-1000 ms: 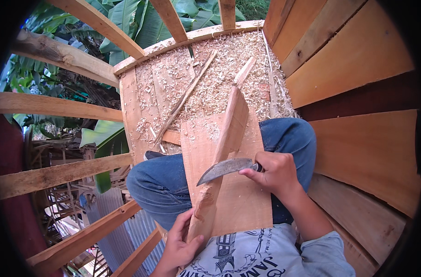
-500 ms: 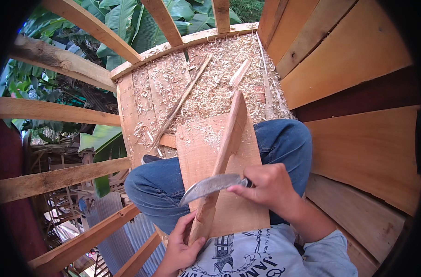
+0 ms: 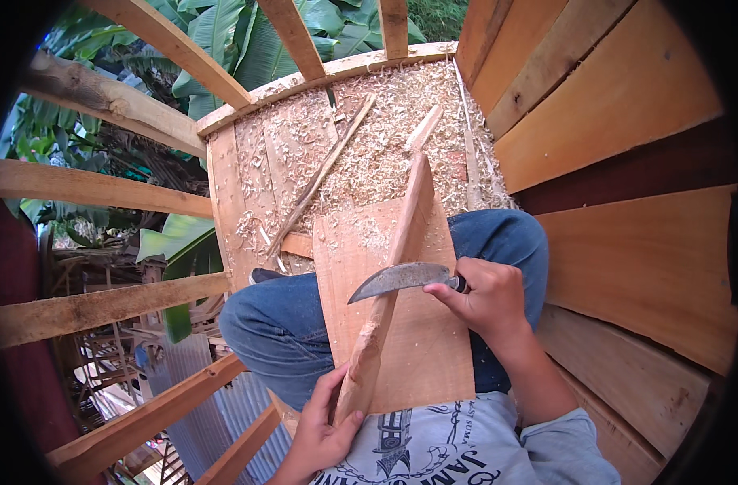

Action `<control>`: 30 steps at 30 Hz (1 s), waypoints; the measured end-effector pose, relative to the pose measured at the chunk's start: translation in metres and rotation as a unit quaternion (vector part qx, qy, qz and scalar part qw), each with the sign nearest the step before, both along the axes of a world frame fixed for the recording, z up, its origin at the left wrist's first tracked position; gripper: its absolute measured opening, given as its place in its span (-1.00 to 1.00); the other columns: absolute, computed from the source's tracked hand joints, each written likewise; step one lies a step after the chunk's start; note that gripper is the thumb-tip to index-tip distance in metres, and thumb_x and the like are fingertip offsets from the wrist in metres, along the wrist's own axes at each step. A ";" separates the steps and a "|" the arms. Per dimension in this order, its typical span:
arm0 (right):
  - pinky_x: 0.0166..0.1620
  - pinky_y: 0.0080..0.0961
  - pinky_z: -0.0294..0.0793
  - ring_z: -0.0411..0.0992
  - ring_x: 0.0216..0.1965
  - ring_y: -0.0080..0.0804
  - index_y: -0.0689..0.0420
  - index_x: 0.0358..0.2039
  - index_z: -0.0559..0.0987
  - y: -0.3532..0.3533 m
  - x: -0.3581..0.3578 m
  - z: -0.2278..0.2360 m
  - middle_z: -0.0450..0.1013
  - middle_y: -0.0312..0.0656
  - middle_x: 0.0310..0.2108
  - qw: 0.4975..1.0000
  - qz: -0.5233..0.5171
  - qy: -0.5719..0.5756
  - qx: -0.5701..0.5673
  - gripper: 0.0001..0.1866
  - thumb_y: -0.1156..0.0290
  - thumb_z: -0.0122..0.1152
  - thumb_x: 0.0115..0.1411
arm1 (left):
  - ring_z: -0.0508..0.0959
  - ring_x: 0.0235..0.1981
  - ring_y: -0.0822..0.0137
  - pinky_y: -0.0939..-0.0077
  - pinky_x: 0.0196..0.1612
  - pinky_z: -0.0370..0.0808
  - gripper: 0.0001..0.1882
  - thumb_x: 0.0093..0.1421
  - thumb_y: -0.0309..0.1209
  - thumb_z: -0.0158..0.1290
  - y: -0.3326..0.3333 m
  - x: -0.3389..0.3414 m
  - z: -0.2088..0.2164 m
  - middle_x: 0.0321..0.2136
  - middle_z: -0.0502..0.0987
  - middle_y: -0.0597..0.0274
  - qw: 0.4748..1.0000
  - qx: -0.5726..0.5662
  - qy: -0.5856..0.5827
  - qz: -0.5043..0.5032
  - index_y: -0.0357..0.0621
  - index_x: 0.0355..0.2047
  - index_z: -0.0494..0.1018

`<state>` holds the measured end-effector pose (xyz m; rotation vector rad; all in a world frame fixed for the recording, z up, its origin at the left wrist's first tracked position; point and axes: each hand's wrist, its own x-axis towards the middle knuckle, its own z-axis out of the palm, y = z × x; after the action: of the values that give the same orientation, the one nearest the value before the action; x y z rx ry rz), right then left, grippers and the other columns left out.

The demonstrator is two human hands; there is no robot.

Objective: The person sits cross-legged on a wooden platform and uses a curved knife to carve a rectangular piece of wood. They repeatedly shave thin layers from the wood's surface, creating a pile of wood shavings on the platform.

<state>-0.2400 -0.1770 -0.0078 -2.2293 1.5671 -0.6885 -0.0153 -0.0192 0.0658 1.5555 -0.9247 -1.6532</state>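
Observation:
A long piece of wood (image 3: 407, 218) stands on edge over a flat board (image 3: 429, 347) that lies across my lap. My left hand (image 3: 328, 424) grips the near end of this piece, thumb on one side and fingers on the other. In my right hand (image 3: 488, 297) is a knife with a curved grey blade (image 3: 401, 279); my fist closes round its dark handle. The blade crosses the wood near its middle, its tip pointing left. Cut facets show on the wood between the blade and my left hand.
Wood shavings (image 3: 385, 105) cover the plank floor ahead. A thin stick (image 3: 327, 174) and a pale wood offcut (image 3: 424, 129) lie among them. Wooden railing slats (image 3: 110, 307) run along the left, with banana leaves beyond. A plank wall (image 3: 636, 267) rises close on the right.
My right hand and the knife have moved forward along the wood, away from my left hand. The left hand keeps its grip at the near end.

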 end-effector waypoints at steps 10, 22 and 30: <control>-0.56 -0.18 0.34 0.38 -0.64 0.09 0.24 -0.70 0.43 -0.021 -0.007 -0.006 0.34 0.02 -0.75 0.975 -0.197 -0.007 0.102 -0.34 -0.19 0.18 0.13 | 0.23 0.27 0.25 0.43 0.28 0.10 -0.35 0.14 -0.65 -0.01 0.002 0.008 -0.003 0.17 0.28 -0.03 1.000 -0.008 0.012 -0.009 -0.35 0.26 0.09; -0.64 -0.31 0.34 0.40 -0.73 -0.18 0.10 -0.76 0.41 0.011 0.010 0.020 0.36 -0.17 -0.78 0.997 0.034 0.034 0.056 -0.39 -0.19 0.25 0.06 | 0.36 0.13 0.17 0.34 0.18 0.24 -0.43 0.15 -0.50 0.02 -0.003 -0.001 0.014 0.06 0.36 0.03 1.000 0.005 0.000 0.000 -0.26 0.18 0.17; -0.62 -0.30 0.37 0.42 -0.71 -0.14 0.12 -0.74 0.43 0.007 0.012 0.027 0.38 -0.11 -0.76 0.995 0.087 0.022 0.042 -0.40 -0.16 0.24 0.09 | 0.20 0.27 0.24 0.32 0.30 0.05 -0.35 0.13 -0.61 0.04 0.003 0.001 -0.007 0.16 0.26 -0.01 0.999 -0.021 0.049 -0.009 -0.27 0.23 0.08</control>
<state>-0.2279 -0.1699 0.0197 -2.2969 1.3746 -0.5186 -0.0146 -0.0165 0.0591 1.4281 -0.9182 -1.6964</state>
